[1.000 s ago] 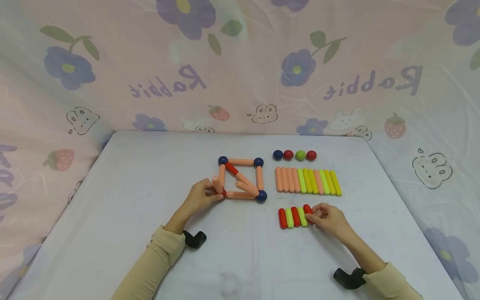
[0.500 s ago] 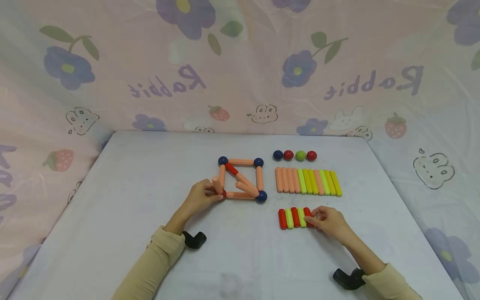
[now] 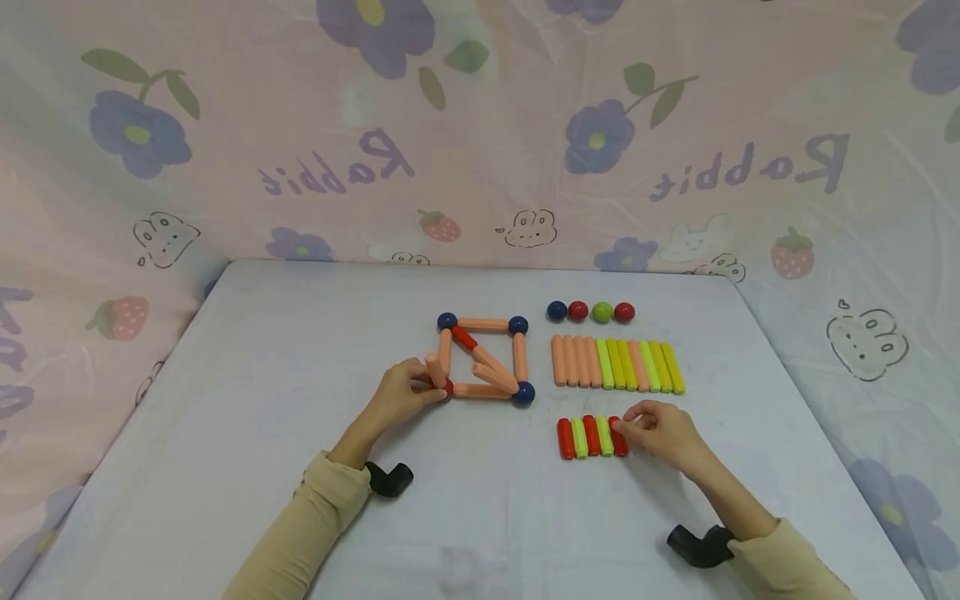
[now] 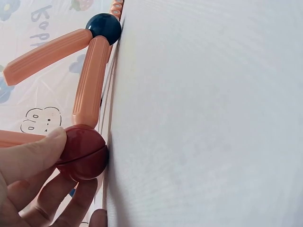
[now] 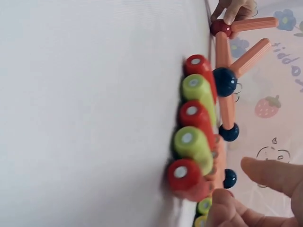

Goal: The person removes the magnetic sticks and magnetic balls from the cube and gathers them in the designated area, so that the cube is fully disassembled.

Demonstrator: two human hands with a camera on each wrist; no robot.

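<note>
My left hand (image 3: 397, 396) pinches a red ball (image 3: 448, 388) between thumb and fingers; the left wrist view shows the thumb on top of this red ball (image 4: 87, 146). The ball is the near-left corner of a square of peach magnetic sticks (image 3: 482, 391), whose other corners are blue balls (image 3: 522, 393). One peach stick (image 3: 434, 369) rises from the red ball, another from the near-right blue ball. A red-and-peach diagonal (image 3: 463, 337) crosses the square. My right hand (image 3: 663, 433) hovers beside the last short red stick (image 3: 619, 439) of a red and green row, thumb and fingertips apart, holding nothing.
Behind that row lies a line of long peach, green and yellow sticks (image 3: 617, 363). Several loose balls (image 3: 602, 312) in blue, red and green sit farther back. A patterned curtain (image 3: 480, 133) hangs behind the white table (image 3: 225, 400).
My right hand has let go of the last short red stick, which now lies in the row, and has lifted slightly away. My left hand keeps its hold on the red ball.
</note>
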